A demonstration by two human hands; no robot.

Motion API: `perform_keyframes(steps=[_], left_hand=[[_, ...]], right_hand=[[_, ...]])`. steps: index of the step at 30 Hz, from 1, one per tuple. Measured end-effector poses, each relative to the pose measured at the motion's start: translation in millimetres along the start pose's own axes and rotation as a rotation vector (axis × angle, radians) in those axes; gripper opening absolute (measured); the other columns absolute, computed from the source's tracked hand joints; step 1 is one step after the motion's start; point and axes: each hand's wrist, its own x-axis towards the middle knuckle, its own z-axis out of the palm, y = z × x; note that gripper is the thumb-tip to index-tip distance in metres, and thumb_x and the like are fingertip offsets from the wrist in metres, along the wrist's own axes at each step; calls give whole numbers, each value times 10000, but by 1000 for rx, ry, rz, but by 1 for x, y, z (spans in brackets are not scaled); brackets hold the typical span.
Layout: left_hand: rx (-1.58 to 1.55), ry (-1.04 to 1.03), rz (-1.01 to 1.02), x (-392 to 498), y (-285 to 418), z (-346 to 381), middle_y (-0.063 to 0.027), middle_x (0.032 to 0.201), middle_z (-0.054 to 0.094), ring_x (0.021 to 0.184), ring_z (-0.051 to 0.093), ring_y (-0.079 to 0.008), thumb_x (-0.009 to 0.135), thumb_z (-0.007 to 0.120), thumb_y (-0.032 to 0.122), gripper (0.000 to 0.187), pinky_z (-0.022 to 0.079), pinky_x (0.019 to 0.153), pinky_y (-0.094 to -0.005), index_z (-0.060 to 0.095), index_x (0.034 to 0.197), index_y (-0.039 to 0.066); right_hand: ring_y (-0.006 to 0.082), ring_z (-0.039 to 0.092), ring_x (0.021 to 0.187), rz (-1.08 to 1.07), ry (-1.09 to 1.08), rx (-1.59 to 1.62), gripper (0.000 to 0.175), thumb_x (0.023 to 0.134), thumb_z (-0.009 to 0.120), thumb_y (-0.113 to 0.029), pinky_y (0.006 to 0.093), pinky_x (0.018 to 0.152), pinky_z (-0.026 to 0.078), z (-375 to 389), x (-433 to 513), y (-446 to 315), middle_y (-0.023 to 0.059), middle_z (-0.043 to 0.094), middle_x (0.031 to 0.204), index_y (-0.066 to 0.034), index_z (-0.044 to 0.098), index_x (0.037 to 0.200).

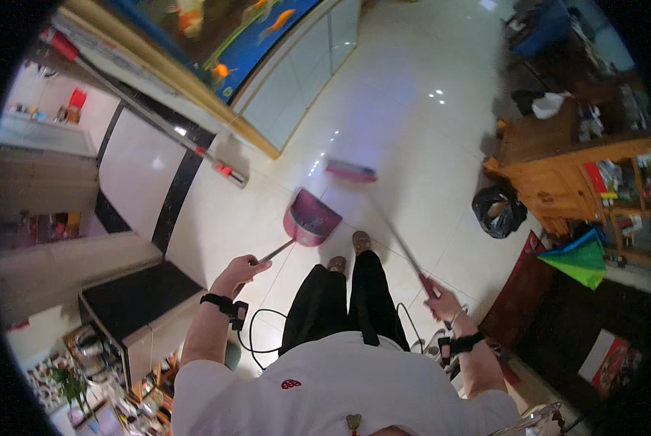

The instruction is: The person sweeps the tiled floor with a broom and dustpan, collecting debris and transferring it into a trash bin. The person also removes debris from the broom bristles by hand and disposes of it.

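My left hand [242, 274] grips the metal handle of a dark pink dustpan [304, 235], whose wide mouth faces ahead over the tiled floor. In my right hand [443, 301] is the red grip of a broom handle [404, 248]. The handle slants forward and left to a pink broom head [350, 171], which is blurred. That head is ahead and to the right of the dustpan, apart from it. What the dark inside of the dustpan holds is hard to make out.
A fish tank [282, 60] stands on a cabinet ahead left. Another long-handled tool [140, 109] leans there, its end on the floor. At right are a black rubbish bag [498, 211], a wooden cabinet [554, 188] and a green-blue folded item [578, 260]. A black-topped cabinet [140, 297] is at left.
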Motion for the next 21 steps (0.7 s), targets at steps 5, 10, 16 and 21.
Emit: perform_keyframes(steps=[5, 10, 16, 21], left_hand=[[-233, 56, -152, -33, -19, 25, -49, 769, 595, 602, 549, -118, 816, 636, 476, 481, 444, 538, -259, 612, 936, 11], [-387, 159, -245, -72, -60, 50, -43, 785, 614, 579, 531, -103, 855, 590, 426, 424, 432, 517, -252, 606, 951, 13], [-523, 273, -291, -122, -132, 101, -37, 761, 602, 558, 498, -92, 861, 584, 428, 427, 418, 504, -255, 600, 933, 7], [-705, 346, -335, -177, -215, 147, -46, 789, 628, 544, 507, -95, 862, 572, 419, 422, 426, 499, -262, 615, 938, 6]], right_hand=[[138, 495, 444, -205, 179, -7, 688, 795, 604, -64, 307, 392, 433, -55, 108, -67, 35, 513, 576, -190, 333, 1414], [153, 465, 369, -230, 97, 129, 568, 876, 587, -224, 311, 334, 372, -69, 206, -170, 33, 491, 548, -148, 344, 1384], [181, 489, 365, -283, 40, -204, 426, 916, 475, -240, 325, 338, 405, 18, 234, -204, 73, 502, 558, -208, 381, 1331], [190, 510, 412, -214, -36, -419, 592, 868, 489, -165, 353, 372, 438, 82, 183, -137, 85, 513, 595, -245, 279, 1416]])
